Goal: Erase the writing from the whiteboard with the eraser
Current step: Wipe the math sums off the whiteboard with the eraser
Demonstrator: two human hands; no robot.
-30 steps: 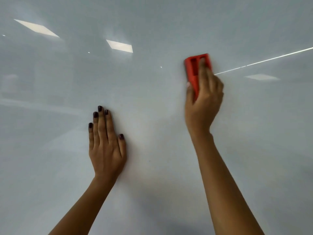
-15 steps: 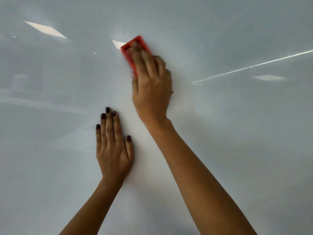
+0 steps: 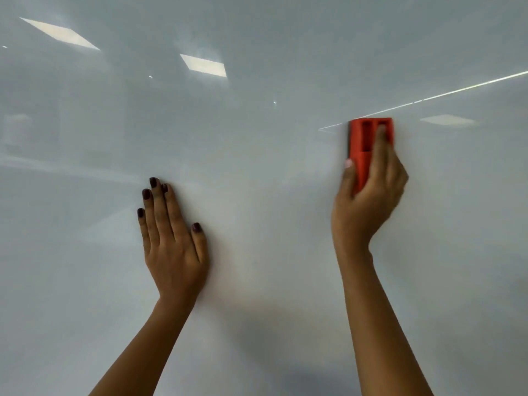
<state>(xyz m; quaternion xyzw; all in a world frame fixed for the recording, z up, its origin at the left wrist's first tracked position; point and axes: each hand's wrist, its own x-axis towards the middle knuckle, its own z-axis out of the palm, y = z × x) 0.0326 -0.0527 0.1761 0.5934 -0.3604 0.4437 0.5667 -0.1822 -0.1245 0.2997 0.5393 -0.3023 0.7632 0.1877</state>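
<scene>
Glossy whiteboard fills the view; no edge or writing is visible. Left hand lies flat, fingers together. Right hand is clamped on the red eraser, long axis upright, pressed to the board right of the left hand.

One head-worn wide-angle camera supplies the only view. It faces the whiteboard squarely and close up, so the board surface fills the picture edge to edge and no frame or border shows. The view is angled slightly upward along the board, as ceiling-light reflections appear above the board's centre. Both forearms enter from the bottom edge, below the board's centre. The wide lens bends straight lines near the edges.
</scene>
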